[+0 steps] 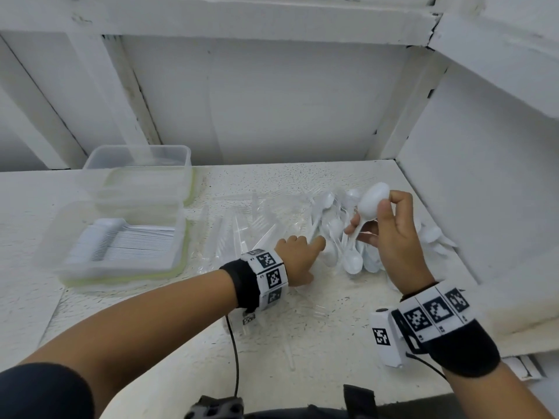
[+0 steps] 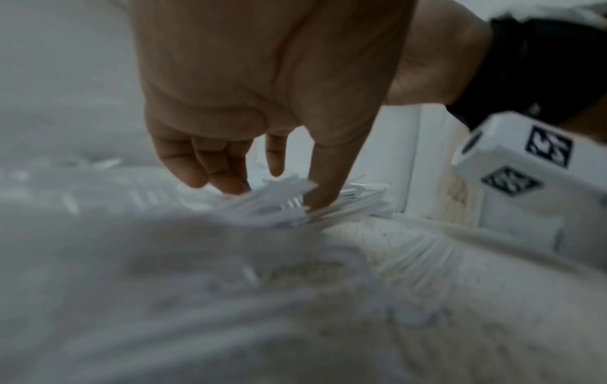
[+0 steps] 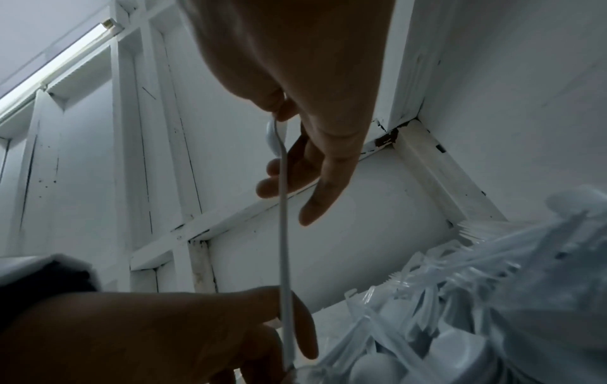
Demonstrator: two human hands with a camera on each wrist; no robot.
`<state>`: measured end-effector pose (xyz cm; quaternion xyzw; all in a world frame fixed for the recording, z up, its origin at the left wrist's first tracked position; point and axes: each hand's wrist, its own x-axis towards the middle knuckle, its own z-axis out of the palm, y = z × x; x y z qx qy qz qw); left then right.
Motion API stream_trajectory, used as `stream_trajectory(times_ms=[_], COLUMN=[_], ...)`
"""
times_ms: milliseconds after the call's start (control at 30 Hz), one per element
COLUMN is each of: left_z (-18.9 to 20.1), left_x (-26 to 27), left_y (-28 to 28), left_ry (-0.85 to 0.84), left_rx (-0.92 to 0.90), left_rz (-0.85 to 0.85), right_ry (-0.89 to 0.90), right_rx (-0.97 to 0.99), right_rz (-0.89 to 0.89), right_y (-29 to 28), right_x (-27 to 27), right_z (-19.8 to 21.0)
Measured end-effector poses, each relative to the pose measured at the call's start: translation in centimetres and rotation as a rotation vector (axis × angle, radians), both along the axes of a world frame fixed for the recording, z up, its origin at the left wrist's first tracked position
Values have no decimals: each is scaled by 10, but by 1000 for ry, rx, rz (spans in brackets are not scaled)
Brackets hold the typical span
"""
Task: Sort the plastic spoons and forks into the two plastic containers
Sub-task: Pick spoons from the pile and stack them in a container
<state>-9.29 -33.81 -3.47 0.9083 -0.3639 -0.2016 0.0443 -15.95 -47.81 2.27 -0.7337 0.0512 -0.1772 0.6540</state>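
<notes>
Spoons (image 1: 348,249) and forks lie heaped on our table (image 1: 317,328), right of the two containers (image 1: 121,237). Our right hand (image 1: 390,234) is raised above the heap, thumb and fingers pinching one spoon (image 1: 370,204) near its bowl, handle hanging down. Our left hand (image 1: 298,258) reaches low into the pile, forefinger out, other fingers loosely curled, gripping nothing we can see
</notes>
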Motion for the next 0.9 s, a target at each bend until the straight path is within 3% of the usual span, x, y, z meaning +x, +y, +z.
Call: stream_trajectory(times_ms=[200,367,533,700,800,900], left_z=[-3,-4,-2,7,14,18], left_x=[0,4,3,9,11,4], left_y=[-3,-2,1,16,23,23], left_ry=[109,305,357,273,122,-87], left_rx=[-124,-197,-262,-295,-117,18], left_rz=[197,289,316,307,219,143], right_ry=[54,169,310,539,554,562], right_rx=[-128,-318,-498,-1020,-1258,-1372], right_rz=[-11,31,35,185,256,245], right_y=[-8,-14,-19,-29,-31,-31], right_x=[2,-1,-5,-10,-14,-12], right_z=[-15,-28,-40,-51,-62,-63])
